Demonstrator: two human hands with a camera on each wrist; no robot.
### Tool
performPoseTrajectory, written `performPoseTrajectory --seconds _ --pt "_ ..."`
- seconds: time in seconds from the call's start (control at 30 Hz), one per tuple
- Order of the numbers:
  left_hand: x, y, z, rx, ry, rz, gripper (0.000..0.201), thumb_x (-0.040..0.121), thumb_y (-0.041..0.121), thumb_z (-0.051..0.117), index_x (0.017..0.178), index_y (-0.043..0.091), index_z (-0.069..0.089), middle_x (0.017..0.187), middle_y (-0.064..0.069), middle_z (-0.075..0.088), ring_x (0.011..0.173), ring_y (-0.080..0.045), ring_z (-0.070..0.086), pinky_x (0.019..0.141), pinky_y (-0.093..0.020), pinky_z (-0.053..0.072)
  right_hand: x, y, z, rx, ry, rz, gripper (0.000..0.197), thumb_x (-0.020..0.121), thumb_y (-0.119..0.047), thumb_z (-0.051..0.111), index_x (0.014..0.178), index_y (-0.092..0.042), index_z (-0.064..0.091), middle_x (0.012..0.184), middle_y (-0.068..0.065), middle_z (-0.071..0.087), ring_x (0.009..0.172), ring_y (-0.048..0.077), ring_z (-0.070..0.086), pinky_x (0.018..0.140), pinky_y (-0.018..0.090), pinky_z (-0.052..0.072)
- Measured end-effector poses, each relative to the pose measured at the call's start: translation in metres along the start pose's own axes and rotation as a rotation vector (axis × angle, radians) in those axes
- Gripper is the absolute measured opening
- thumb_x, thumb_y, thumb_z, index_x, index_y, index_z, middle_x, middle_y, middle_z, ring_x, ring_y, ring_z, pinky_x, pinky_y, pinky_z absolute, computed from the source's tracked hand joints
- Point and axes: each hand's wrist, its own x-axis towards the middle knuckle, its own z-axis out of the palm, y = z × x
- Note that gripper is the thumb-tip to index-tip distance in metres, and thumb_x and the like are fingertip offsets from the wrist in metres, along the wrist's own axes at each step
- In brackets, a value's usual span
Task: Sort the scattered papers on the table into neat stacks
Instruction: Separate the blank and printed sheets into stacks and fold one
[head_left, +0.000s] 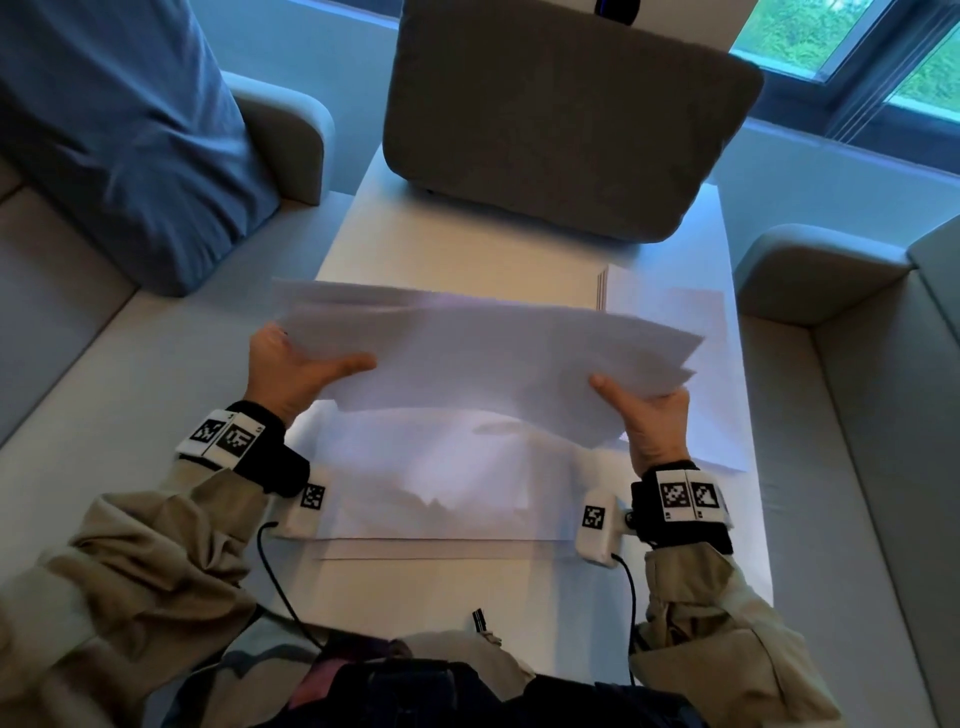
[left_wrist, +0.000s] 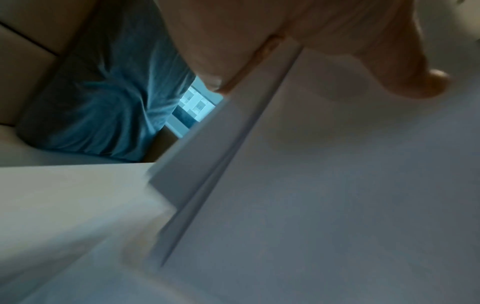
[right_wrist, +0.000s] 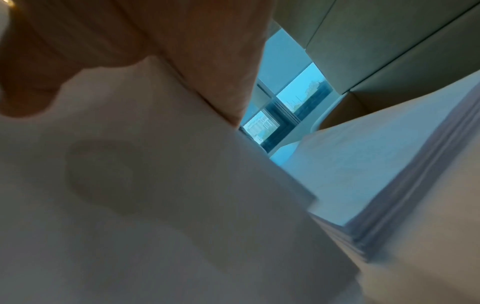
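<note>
While held, paper sheaf long axis left-right, L hand, R hand.

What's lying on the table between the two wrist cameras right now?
Loose white sheets on the table, overlapping, below the bundle; head view.

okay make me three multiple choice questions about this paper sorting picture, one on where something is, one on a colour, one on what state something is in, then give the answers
1. Where does the neat stack lie?
A. on the table's far right
B. on the sofa
C. on the person's lap

2. What colour is the cushion at the upper left?
A. red
B. blue
C. yellow

3. The bundle of sheets is:
A. flat on the table
B. held up by both hands
C. crumpled into a ball

Answers: 1 A, it sits beyond the right hand. 2 B, its cloth is blue. 3 B, the left hand and right hand pinch its ends above the table.
</note>
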Motion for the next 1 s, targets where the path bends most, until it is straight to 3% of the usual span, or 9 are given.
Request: performPoseTrajectory --seconds 0.13,0.27,0.37,0.47,0.57,0.67,0.77,0.9,1.0 --pt "-0.003 0.001 0.001 0.091 -0.07 0.071 0.058 0.047 0.016 0.093 0.096 0.032 0.065 0.083 0.028 0.068 0.075 0.01 0.06 0.07 -0.007 0.049 -0.002 0.009 0.002 -0.098 -0.024 0.056 0.036 0.046 -0.037 0.085 0.079 -0.025 0.075 0.086 -0.001 0.071 0.082 0.016 0.061 0.067 0.028 0.05" --pt "-0.006 0.009 0.008 0.062 -0.117 0.118 0.071 0.04 0.04 0.09 0.105 0.034 0.062 0.077 0.019 0.069 0.071 0.005 0.061 0.07 -0.01 0.049 0.0 0.012 0.008 -0.034 -0.006 0.121 0.037 0.04 -0.034 0.086 0.074 -0.025 0.075 0.079 -0.004 0.07 0.078 0.016 0.062 0.065 0.028 0.052" --pt "-0.003 0.011 0.013 -0.009 -0.147 0.104 0.077 0.038 0.051 0.089 0.107 0.031 0.062 0.064 0.012 0.066 0.062 0.002 0.058 0.065 -0.012 0.049 0.002 0.014 0.01 -0.017 0.021 0.155 0.052 0.031 -0.04 0.091 0.075 -0.02 0.073 0.08 0.0 0.069 0.077 0.017 0.062 0.065 0.031 0.052" --pt "0.004 0.003 0.009 0.043 -0.13 0.043 0.082 0.031 0.058 0.088 0.105 0.034 0.063 0.075 0.013 0.067 0.069 0.002 0.06 0.068 -0.011 0.049 0.005 0.018 0.009 0.025 0.073 0.21 0.08 0.014 -0.052 0.092 0.082 -0.015 0.07 0.081 0.0 0.071 0.075 0.014 0.065 0.063 0.028 0.053" --pt "0.003 -0.009 0.009 0.055 -0.112 -0.088 0.084 0.018 0.061 0.088 0.093 0.028 0.067 0.08 0.016 0.071 0.074 0.004 0.064 0.067 -0.013 0.052 0.005 0.024 0.012 0.021 0.062 0.261 0.091 0.009 -0.052 0.092 0.089 -0.015 0.067 0.09 0.004 0.07 0.084 0.019 0.065 0.072 0.034 0.055" --pt "0.001 -0.007 0.021 0.051 -0.109 -0.121 0.058 0.024 0.046 0.091 0.076 0.026 0.072 0.075 0.019 0.072 0.072 0.003 0.066 0.066 -0.015 0.052 0.005 0.025 0.018 0.019 0.063 0.264 0.086 0.011 -0.046 0.094 0.087 -0.015 0.068 0.09 0.003 0.071 0.085 0.019 0.066 0.071 0.033 0.056" --pt "0.002 0.008 0.028 0.016 -0.091 -0.05 0.038 0.032 0.035 0.088 0.067 0.036 0.074 0.071 0.018 0.071 0.069 0.002 0.065 0.065 -0.014 0.051 0.008 0.019 0.017 0.04 0.072 0.225 0.067 0.025 -0.03 0.09 0.086 -0.013 0.068 0.079 -0.003 0.073 0.076 0.012 0.068 0.064 0.024 0.055" --pt "0.008 0.015 0.019 -0.037 -0.122 0.032 0.045 0.034 0.033 0.089 0.077 0.036 0.074 0.073 0.015 0.072 0.069 0.001 0.064 0.066 -0.013 0.052 0.013 0.009 0.004 0.038 0.073 0.144 0.054 0.034 -0.03 0.087 0.083 -0.016 0.07 0.082 -0.002 0.07 0.072 0.006 0.065 0.059 0.02 0.052" --pt "0.009 0.006 0.011 -0.002 -0.171 0.0 0.048 0.035 0.034 0.089 0.08 0.035 0.074 0.074 0.013 0.072 0.069 -0.001 0.063 0.067 -0.014 0.052 0.014 0.006 -0.001 -0.13 0.02 0.057 0.045 0.05 -0.017 0.091 0.091 -0.019 0.072 0.09 0.0 0.07 0.085 0.015 0.062 0.066 0.017 0.052"
